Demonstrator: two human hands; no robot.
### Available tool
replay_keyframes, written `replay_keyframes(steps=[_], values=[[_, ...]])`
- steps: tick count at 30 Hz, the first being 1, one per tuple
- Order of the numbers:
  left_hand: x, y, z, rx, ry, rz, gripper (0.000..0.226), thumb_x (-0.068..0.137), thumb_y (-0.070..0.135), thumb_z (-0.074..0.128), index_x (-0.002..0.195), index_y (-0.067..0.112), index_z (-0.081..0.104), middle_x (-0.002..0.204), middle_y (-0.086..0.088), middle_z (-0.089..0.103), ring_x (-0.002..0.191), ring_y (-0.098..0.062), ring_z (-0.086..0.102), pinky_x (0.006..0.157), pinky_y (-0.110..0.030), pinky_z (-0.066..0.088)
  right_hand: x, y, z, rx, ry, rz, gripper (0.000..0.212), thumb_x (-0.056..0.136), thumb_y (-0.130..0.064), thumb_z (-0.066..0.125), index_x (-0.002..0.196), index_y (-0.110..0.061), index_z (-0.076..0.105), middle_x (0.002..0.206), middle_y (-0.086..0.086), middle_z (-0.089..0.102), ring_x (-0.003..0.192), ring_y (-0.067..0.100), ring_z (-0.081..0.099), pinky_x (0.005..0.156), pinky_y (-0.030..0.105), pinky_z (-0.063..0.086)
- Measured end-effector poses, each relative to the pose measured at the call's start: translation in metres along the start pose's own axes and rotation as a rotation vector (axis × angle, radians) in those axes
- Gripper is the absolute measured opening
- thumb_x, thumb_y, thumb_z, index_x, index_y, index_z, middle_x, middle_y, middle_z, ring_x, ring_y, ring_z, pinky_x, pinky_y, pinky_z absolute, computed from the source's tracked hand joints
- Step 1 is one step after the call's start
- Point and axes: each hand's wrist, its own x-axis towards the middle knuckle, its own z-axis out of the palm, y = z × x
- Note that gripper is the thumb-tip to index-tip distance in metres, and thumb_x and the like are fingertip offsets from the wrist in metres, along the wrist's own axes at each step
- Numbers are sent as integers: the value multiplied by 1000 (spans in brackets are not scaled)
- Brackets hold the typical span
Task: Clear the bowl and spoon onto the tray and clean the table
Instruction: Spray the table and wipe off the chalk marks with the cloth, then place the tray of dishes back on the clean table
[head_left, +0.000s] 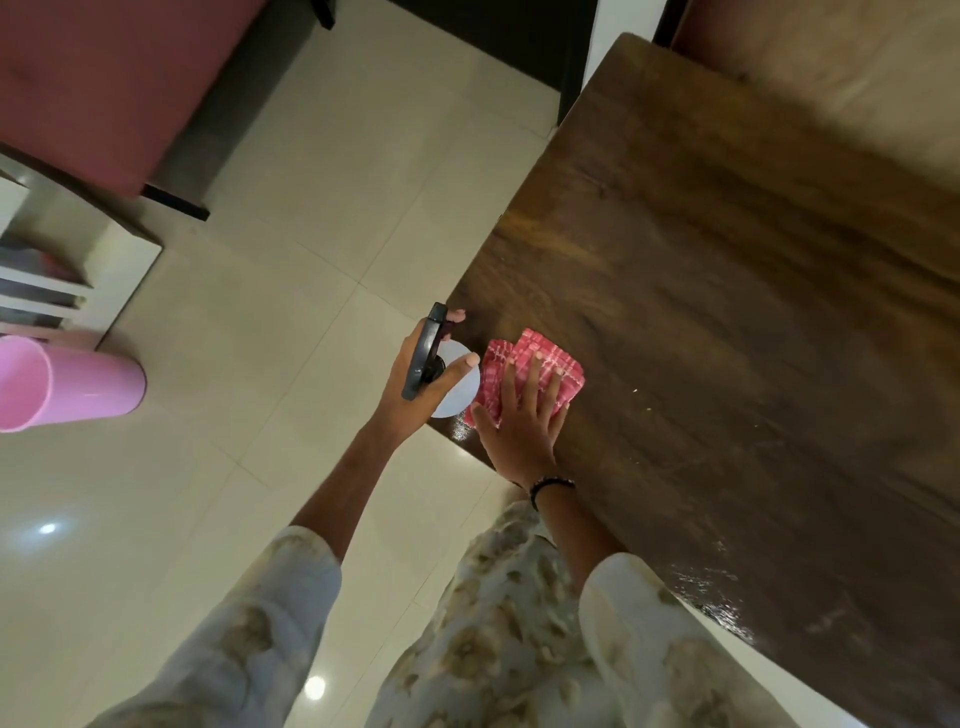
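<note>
Right hand (519, 421), fingers splayed flat, presses a folded red checked cloth (524, 371) onto the dark wooden surface (727, 291); left hand (415, 374) grips a spray bottle (452, 384).

One bench (727, 260) of dark wood is seen. One red checked cloth (524, 369) is counted on it, near its left edge. Two hands are seen at that edge: one left hand (415, 384) and one right hand (519, 426). One spray bottle (457, 384), white with a black head, is counted just beside the edge. One black bracelet (550, 486) is seen. Left of the bench, one pink bin (67, 384) and one red seat (104, 88) are counted on the floor.
</note>
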Motion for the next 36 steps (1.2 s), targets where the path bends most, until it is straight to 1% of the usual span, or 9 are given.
replay_keyframes(steps=[4, 6, 9, 14, 17, 20, 26, 30, 36], values=[[0, 3, -3, 82, -62, 23, 76, 74, 36, 75, 138, 13, 42, 133, 4, 51, 118, 3, 48, 96, -4, 37, -2, 9, -23, 6, -45, -53, 76, 91, -53, 54, 151, -18, 25, 160, 16, 12, 147, 41, 5, 116, 60, 14], [-2, -3, -6, 134, -20, 51, 85, 67, 47, 77, 138, 14, 42, 137, -1, 52, 125, -15, 49, 104, -26, 43, -4, 19, -28, -100, 31, -273, 58, 73, -33, 81, 124, -12, 62, 141, 24, 47, 134, 50, 36, 103, 66, 33], [-5, -5, -10, 162, -2, -26, 94, 62, 42, 83, 140, 14, 38, 138, -10, 47, 127, -29, 47, 103, -50, 45, -13, 34, -40, -285, 12, -426, 43, 45, -16, 94, 83, -13, 75, 102, 21, 70, 100, 48, 65, 80, 64, 51], [-28, -11, -14, 288, 46, -208, 106, 57, 36, 87, 143, 20, 28, 141, -5, 44, 129, -30, 40, 106, -47, 39, -50, 41, -71, -318, -28, -490, 47, 47, -4, 92, 90, -1, 73, 98, 23, 70, 96, 46, 66, 77, 54, 56], [-67, -16, -5, 342, 102, -365, 92, 76, 29, 76, 146, 10, 21, 150, -14, 30, 136, -37, 27, 111, -41, 22, -82, 41, -101, -188, -84, -335, 42, 93, -5, 53, 134, 0, 49, 142, 18, 46, 135, 35, 37, 110, 41, 31], [-119, -17, 18, 401, -24, -390, 81, 82, 26, 69, 145, 9, 21, 151, -17, 26, 137, -37, 24, 112, -38, 15, -120, 58, -134, 97, -25, -94, 40, 104, -19, 33, 140, -5, 44, 146, 14, 42, 137, 30, 35, 112, 33, 25], [-180, 51, 93, 440, -219, -183, 73, 86, 27, 65, 145, 11, 24, 150, -13, 31, 139, -32, 27, 115, -39, 16, -225, 135, -203, 362, 140, 29, 44, 106, -26, 28, 142, -5, 42, 149, 14, 40, 140, 28, 33, 112, 29, 20], [-213, 129, 161, 378, -231, 17, 65, 85, 22, 66, 141, 9, 36, 146, -12, 40, 135, -29, 37, 114, -40, 28, -300, 205, -240, 484, 286, 107, 44, 105, -36, 28, 118, -7, 58, 127, 12, 55, 127, 30, 45, 101, 31, 31], [-278, 238, 265, 320, -327, 214, 53, 87, 24, 65, 134, 14, 43, 137, -6, 50, 127, -28, 47, 108, -42, 37, -412, 296, -282, 535, 477, 144, 55, 104, -39, 31, 123, 6, 57, 130, 20, 57, 123, 34, 50, 101, 38, 36]])
